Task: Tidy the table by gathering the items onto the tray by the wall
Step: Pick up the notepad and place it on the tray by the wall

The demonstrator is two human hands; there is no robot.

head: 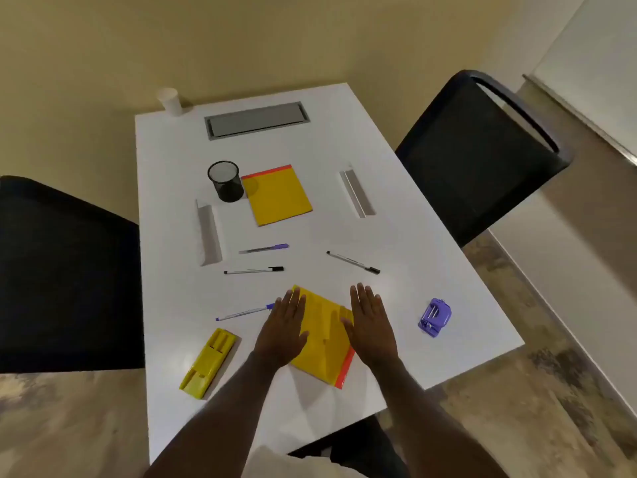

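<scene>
My left hand (282,331) and my right hand (370,326) lie flat and open, palms down, on either side of a yellow notepad (324,339) with a red edge near the table's front. A second yellow notepad (277,194) lies further back beside a black mesh pen cup (225,181). Several pens lie loose: a purple-capped one (263,249), a black-capped one (253,270), another black one (353,262) and a blue one (244,312) just left of my left hand. A yellow plastic case (208,362) lies at front left, a purple hole punch (435,316) at right. A grey recessed tray (256,120) sits by the wall.
The white table (431,270) has two grey angled slots, one on the left (208,232) and one on the right (356,194). A white paper cup (169,101) stands at the back left corner. Dark chairs flank the table at left (65,270) and right (479,153).
</scene>
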